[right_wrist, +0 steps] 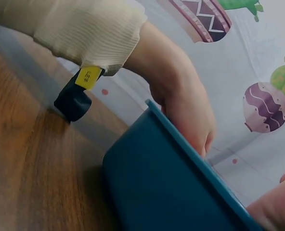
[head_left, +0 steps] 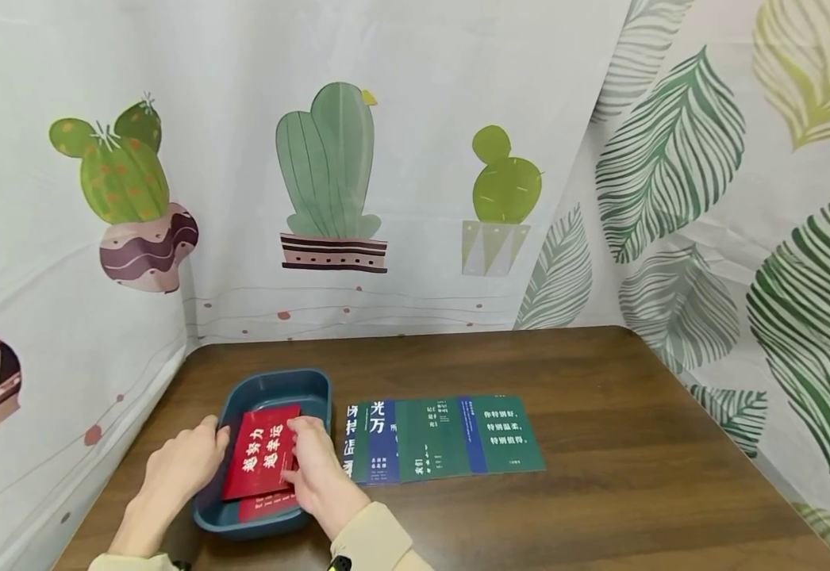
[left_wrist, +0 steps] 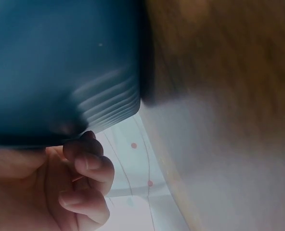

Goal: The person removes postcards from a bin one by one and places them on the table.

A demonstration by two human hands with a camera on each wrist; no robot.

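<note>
Blue tray [head_left: 286, 387], one, rounded-rectangular, at the left of the dark wood-grain table [head_left: 636, 452]; your left hand [head_left: 185, 458] grips its left rim, fingers curled against the outside wall. Upper red card [head_left: 256, 444], one, white Chinese lettering, lying over the tray; your right hand [head_left: 320, 469] pinches its right edge, thumb and fingers nearly closed. Lower red card [head_left: 267, 506], one, inside the tray, mostly covered by the upper. Green and blue cards [head_left: 411, 428], several, overlapping in a row just right of the tray, white-lettered. Backdrop cloth [head_left: 425, 174], white, printed with potted cacti and leaves, behind the table.
</note>
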